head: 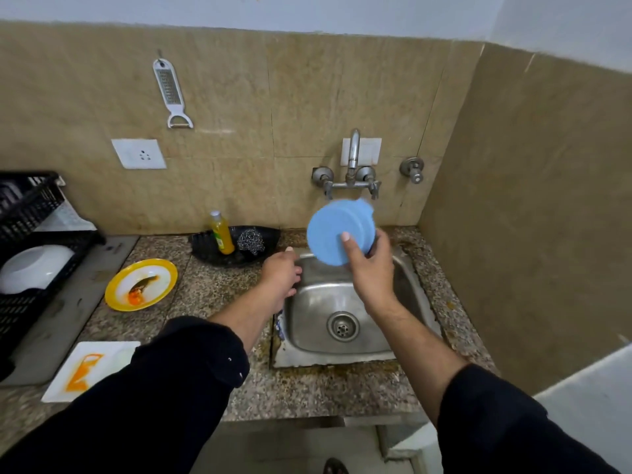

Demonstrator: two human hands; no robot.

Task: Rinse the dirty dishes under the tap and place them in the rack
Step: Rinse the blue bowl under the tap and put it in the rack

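Right hand point(371, 265) is clamped on the blue bowl point(328, 234), thumb pressed flat on its base, the other fingers wrapped round the rim behind. We've got the bowl tipped with its base towards us, up over the far side of the sink point(314, 299), just below the tap point(354, 159). Left hand point(282, 273) rests at the sink's left rim, fingers loosely bent, nothing in it.

Now across the speckled granite counter point(307, 388). Far left stands the black rack point(34, 203), with a white bowl point(34, 268) lying tilted inside it. Nearest us on the left lies a square white plate point(90, 371) smeared with orange. Further back, between rack and sink, we see a yellow-rimmed plate point(141, 284) with orange and dark scraps on it. Against the wall, left of the sink, a black dish point(208, 249) holds a yellow soap bottle point(222, 234) and a steel scrubber point(251, 241) side by side; any print on the bottle is too small to read. Up on the tiles hang a white grater point(172, 94) and, below it, a white socket point(138, 153).
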